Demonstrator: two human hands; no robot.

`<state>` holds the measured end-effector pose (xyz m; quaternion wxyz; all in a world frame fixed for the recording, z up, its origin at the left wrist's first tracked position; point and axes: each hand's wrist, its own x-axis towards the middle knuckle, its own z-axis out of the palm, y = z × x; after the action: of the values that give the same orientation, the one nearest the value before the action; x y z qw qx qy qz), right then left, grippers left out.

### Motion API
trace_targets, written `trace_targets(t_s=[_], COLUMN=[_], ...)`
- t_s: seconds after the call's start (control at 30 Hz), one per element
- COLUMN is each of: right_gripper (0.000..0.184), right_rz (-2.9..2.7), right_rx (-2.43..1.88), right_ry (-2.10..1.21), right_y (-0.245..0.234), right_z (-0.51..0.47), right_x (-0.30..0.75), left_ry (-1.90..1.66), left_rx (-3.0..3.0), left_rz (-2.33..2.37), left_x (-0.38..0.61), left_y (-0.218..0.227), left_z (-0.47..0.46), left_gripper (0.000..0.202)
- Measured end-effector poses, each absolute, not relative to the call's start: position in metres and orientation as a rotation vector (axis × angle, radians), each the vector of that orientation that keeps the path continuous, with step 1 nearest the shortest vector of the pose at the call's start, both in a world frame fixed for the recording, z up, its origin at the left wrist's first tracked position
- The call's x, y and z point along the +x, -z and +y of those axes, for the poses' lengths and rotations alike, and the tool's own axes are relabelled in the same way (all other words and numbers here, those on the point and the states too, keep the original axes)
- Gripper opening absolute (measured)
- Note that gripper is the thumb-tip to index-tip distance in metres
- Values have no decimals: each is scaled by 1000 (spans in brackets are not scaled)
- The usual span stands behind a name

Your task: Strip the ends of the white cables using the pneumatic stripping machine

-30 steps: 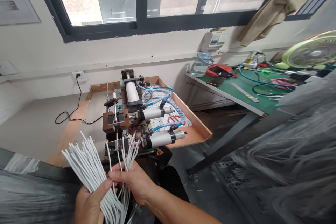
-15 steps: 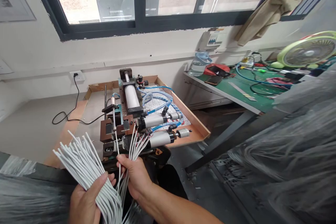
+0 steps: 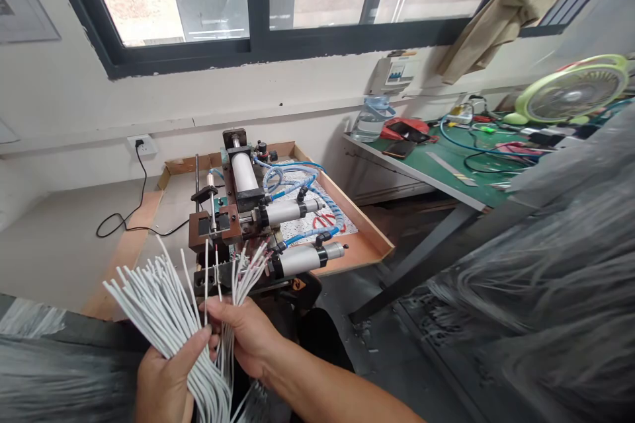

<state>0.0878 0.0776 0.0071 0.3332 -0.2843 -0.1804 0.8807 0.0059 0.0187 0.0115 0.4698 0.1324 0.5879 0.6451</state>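
Note:
My left hand is closed around a thick bundle of white cables, whose cut ends fan out up and to the left. My right hand holds a smaller bunch of white cables, with reddish tips on several of them. Its thumb and forefinger meet a single white cable beside the left hand's fingers. Just beyond both hands stands a pneumatic machine with silver cylinders and brown blocks. The cables hang down below the hands, partly hidden by them.
A wooden-edged tray surrounds the machine, with blue air hoses on its right. On the green table at right are a water jug, phones and a fan. Plastic-wrapped cables hang at far right.
My right hand has drawn back and left from the machine toward my left hand. The cable that reached into the machine is out of it, and the machine's cylinder rods have shifted.

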Motion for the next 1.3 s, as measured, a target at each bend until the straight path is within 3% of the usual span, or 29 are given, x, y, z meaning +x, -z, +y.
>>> trace_targets(t_s=[0.3,0.6,0.8,1.03,1.3], right_gripper=[20,16,18,20,14], right_rz=[-535,-461,-635,-606,-588], right_rx=[-885,-894,-727,-779,-907], right_ry=[-1869,-1939,-2229,-1937,-1880], right_y=[2,-4,-2,-1,1], right_z=[65,74,72,62,74], right_x=[92,93,92,93,92], left_ry=[-1478,-1527,-1544,-1504,-1560], left_rx=[303,229,305,310,220], left_rz=[1449,1482,1470,1412,1452], left_x=[3,6,8,4,7], left_y=[-10,-12,-12,-10,-11], left_z=[11,13,13,8,14], left_gripper=[21,22,19,21,27])
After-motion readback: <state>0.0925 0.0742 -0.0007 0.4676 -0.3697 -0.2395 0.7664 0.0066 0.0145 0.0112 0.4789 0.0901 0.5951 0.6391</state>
